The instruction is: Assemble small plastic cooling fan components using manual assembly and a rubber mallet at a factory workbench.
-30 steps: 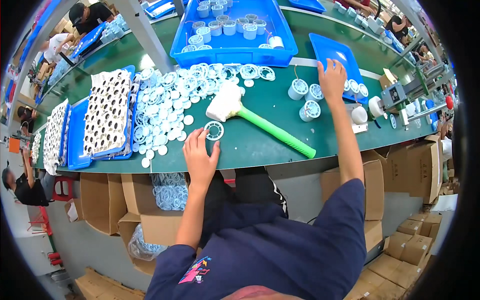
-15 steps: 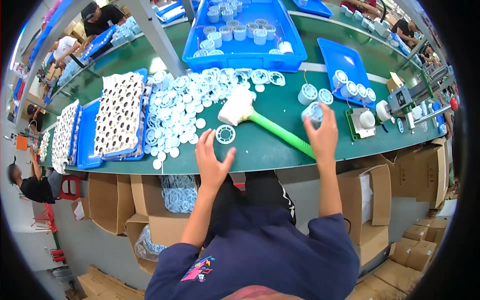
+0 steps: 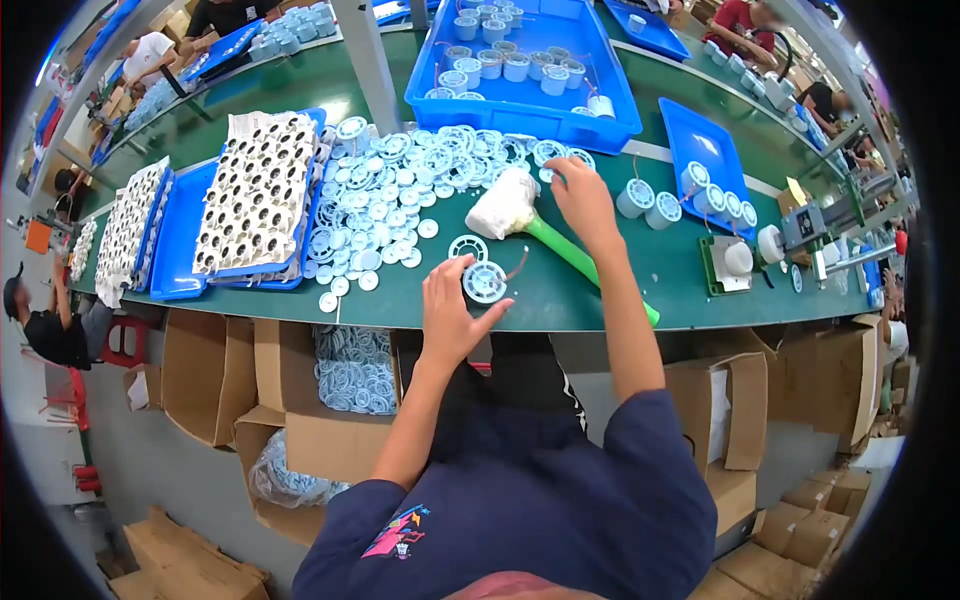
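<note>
My left hand (image 3: 447,312) rests on the green table (image 3: 700,290) with its fingers spread, thumb and fingertips right beside a round white spool with a thin wire (image 3: 485,282). A flat white ring (image 3: 467,246) lies just behind the spool. My right hand (image 3: 582,196) reaches across the mallet's green handle (image 3: 590,268) to the edge of a heap of white rings (image 3: 400,190), fingertips curled down on them. Whether it grips one is hidden. The mallet's white head (image 3: 503,203) lies between my hands.
A blue bin of white cups (image 3: 600,125) stands behind the heap. A blue tray (image 3: 705,150) and loose spools (image 3: 648,203) sit to the right, with a small fixture (image 3: 735,262). Blue trays of filled parts (image 3: 185,240) lie left. Cardboard boxes (image 3: 300,440) stand below the table edge. Other people work around.
My right hand came from the far right tray, set a white spool in front of my left hand, then moved up to the ring heap. My left hand stayed near the table's front.
</note>
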Motion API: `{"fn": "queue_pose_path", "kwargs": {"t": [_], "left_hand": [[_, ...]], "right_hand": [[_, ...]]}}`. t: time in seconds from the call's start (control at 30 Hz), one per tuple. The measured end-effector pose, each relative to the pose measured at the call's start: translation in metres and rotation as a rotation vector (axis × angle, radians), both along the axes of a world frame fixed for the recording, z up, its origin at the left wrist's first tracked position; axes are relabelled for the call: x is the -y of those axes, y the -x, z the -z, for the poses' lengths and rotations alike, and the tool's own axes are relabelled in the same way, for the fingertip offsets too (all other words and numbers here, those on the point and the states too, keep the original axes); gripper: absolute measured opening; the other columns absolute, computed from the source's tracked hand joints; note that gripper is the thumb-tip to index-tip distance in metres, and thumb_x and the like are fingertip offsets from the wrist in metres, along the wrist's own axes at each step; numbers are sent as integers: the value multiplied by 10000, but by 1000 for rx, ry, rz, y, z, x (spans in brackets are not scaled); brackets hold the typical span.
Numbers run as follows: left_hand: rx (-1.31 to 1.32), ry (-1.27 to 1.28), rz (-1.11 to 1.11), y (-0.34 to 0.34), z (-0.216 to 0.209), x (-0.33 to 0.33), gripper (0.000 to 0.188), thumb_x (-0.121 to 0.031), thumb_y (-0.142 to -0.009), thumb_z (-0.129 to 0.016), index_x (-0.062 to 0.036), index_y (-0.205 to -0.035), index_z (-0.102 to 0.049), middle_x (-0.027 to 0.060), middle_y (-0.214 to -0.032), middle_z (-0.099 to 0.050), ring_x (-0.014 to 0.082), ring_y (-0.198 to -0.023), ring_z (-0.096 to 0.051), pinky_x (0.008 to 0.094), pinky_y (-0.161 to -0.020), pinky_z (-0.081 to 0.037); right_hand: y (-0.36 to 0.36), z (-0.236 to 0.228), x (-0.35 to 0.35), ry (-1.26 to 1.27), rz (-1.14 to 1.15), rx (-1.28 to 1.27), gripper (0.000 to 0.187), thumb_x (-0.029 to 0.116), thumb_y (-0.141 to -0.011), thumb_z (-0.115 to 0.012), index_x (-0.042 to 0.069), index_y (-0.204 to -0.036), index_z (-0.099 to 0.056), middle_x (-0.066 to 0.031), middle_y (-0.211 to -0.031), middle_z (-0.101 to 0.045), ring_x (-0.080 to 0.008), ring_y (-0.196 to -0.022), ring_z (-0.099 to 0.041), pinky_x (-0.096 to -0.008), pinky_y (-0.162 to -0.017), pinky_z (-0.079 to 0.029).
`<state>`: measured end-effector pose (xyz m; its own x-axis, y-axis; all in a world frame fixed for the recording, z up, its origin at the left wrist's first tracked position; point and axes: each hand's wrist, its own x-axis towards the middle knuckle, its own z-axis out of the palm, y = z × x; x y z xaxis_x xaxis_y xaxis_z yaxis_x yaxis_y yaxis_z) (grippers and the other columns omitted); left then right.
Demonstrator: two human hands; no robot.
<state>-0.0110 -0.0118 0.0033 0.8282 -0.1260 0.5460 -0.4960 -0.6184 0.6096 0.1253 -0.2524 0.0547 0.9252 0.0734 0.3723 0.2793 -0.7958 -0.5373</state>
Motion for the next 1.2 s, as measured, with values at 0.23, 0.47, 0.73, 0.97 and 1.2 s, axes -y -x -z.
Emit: {"fn": "queue_pose_path", "kwargs": {"t": [0.23, 0.47, 0.73, 0.97, 1.2], "left_hand": [[-123, 87, 129, 2, 6, -13, 833, -234, -765, -896, -49, -1460, -476, 196, -1337, -581, 376, -1181, -623, 457, -1011, -507], [-73, 146, 294, 2, 5, -16, 716, -219, -738, -874, -107, -1367, -550, 162, -1360, -534, 387, -1201, -570, 463, -991, -514], [-123, 43, 258, 2, -1, -10, 637, -266, -761, -900, -98, -1306, -617, 135, -1213, -591, 368, -988, -650, 453, -839, -543], [-206, 84, 294, -1, -5, -12, 637, -242, -724, -901, -87, -1267, -607, 137, -1203, -591, 378, -1021, -644, 460, -861, -537], [-240, 61, 261, 2, -5, -12, 604, -188, -706, -875, -19, -1212, -592, 148, -1175, -598, 381, -1042, -639, 456, -864, -539]], "right_hand": [[-34, 37, 3, 226, 12, 63, 263, 145, -856, -768, 65, -1071, -639, -170, -1091, -671, -407, -903, -710, -489, -751, -590], [-2, 27, -17, -39, 66, 192, 137, 44, -930, -613, -29, -1040, -577, -250, -930, -690, -435, -838, -693, -515, -728, -550], [138, -19, -66, -416, -314, -183, 104, 5, -956, -679, -18, -1057, -689, -103, -998, -662, -148, -811, -671, -291, -676, -542], [155, -1, -83, -516, -204, -84, 137, -44, -928, -674, -4, -1057, -695, -113, -971, -659, -246, -743, -659, -349, -641, -522], [144, 16, -106, -282, -147, 133, 135, -4, -901, -711, 24, -1032, -692, -127, -915, -627, -303, -766, -643, -407, -650, -524]]}}
